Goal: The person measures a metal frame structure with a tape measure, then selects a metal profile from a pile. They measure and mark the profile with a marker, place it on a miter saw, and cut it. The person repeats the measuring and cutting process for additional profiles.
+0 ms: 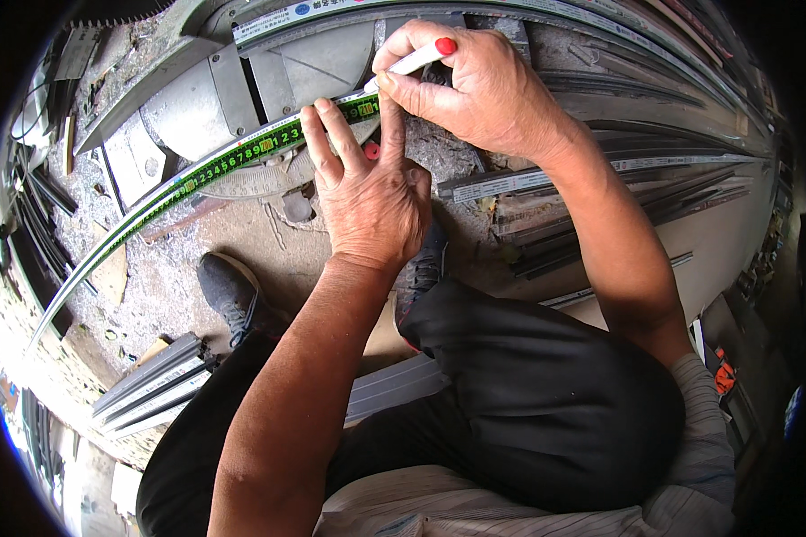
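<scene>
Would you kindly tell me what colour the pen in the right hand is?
The pen is white with a red end, shown in the head view.

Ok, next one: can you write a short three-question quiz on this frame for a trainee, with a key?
1. What are the fingers of the left hand touching?
A. Toothed blade
B. Tape
C. Left shoe
2. True or false: the pen is in the left hand.
3. Fill in: the pen's raised end is coloured ____.

Key: 1. B. 2. False; the right hand holds it. 3. Red.
</scene>
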Tool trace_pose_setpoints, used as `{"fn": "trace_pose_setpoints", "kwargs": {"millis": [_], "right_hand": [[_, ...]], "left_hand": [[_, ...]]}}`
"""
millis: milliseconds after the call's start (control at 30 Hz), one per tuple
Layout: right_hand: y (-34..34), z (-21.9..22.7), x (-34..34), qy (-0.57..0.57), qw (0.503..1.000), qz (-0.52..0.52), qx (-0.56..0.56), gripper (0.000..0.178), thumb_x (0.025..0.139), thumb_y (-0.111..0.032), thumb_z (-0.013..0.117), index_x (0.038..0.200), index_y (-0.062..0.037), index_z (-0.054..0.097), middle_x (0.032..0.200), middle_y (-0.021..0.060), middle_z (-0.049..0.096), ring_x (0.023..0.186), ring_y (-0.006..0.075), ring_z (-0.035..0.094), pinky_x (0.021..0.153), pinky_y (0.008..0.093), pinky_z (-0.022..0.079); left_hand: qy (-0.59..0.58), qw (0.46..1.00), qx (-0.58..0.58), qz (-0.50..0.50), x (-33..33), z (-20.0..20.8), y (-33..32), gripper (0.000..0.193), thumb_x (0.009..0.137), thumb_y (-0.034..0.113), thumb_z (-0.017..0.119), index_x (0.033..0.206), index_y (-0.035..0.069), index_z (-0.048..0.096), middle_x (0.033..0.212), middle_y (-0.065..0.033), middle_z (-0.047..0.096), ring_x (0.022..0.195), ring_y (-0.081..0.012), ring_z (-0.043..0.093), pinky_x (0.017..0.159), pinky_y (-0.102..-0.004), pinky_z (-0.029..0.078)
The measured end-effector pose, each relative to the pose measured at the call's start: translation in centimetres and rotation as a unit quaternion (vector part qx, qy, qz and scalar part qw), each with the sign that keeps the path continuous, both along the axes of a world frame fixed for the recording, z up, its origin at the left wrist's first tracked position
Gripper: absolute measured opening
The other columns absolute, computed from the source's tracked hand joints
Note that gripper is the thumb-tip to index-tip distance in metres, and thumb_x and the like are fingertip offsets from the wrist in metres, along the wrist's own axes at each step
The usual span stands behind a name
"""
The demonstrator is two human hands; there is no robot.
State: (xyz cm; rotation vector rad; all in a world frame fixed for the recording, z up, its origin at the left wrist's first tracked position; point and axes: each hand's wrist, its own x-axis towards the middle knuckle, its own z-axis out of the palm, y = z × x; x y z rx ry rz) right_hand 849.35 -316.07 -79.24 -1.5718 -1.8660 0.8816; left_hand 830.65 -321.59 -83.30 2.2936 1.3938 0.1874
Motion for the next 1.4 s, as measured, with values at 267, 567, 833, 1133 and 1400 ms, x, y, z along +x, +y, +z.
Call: {"fn": "trace_pose_setpoints", "kwargs": {"millis": [267, 567, 833, 1133, 1400], "right_hand": [[0.1, -0.2, -0.1, -0.008, 1.0, 0.002, 0.015, 0.015, 0.099, -0.02, 0.075, 0.108, -0.008, 0.072, 0.093, 0.0067, 0.077, 0.087, 0.0205, 0.075, 0.078, 0.0337, 0.057], [0.3, 0.9, -0.4, 0.017, 1.0, 0.007, -0.016, 0.016, 0.098, -0.02, 0.075, 0.108, -0.0082, 0.072, 0.094, 0.0075, 0.077, 0.088, 0.0215, 0.075, 0.078, 0.0344, 0.057], [0.2, 0.7, -0.3, 0.012, 1.0, 0.011, -0.011, 0.015, 0.098, -0.019, 0.075, 0.108, -0.0085, 0.072, 0.093, 0.0069, 0.077, 0.088, 0.0213, 0.075, 0.078, 0.034, 0.057], [0.3, 0.6, -0.3, 0.0, 1.0, 0.016, -0.001, 0.016, 0.098, -0.02, 0.075, 0.108, -0.0087, 0.072, 0.093, 0.0062, 0.076, 0.087, 0.0206, 0.075, 0.078, 0.0338, 0.057], [0.3, 0.6, -0.3, 0.002, 1.0, 0.011, -0.009, 0.016, 0.098, -0.022, 0.075, 0.108, -0.0092, 0.072, 0.093, 0.0067, 0.076, 0.086, 0.0225, 0.075, 0.077, 0.0343, 0.057]], "left_hand": [[-0.002, 1.0, 0.005, 0.001, 0.0, -0.2, 0.0, 0.081, 0.093, 0.025, 0.056, 0.167, 0.018, 0.025, 0.16, -0.047, 0.011, 0.151, -0.0674, 0.006, 0.123, -0.0695, 0.019], [0.042, 0.999, 0.031, 0.003, -0.1, -0.3, -0.1, 0.088, 0.09, 0.032, 0.065, 0.168, 0.022, 0.026, 0.164, -0.0414, 0.013, 0.154, -0.0623, 0.009, 0.12, -0.0643, 0.033], [0.034, 0.999, 0.039, 0.003, 0.0, -0.5, -0.1, 0.088, 0.089, 0.031, 0.065, 0.168, 0.022, 0.026, 0.164, -0.0411, 0.013, 0.154, -0.062, 0.009, 0.119, -0.0644, 0.033], [0.048, 0.998, 0.044, 0.005, 0.0, -0.6, -0.2, 0.088, 0.089, 0.031, 0.064, 0.169, 0.023, 0.026, 0.165, -0.04, 0.012, 0.154, -0.0616, 0.009, 0.118, -0.0641, 0.035], [0.04, 0.998, 0.04, 0.007, 0.1, -0.6, -0.2, 0.088, 0.089, 0.031, 0.064, 0.169, 0.023, 0.027, 0.164, -0.0407, 0.013, 0.154, -0.0621, 0.009, 0.12, -0.0641, 0.033]]}}
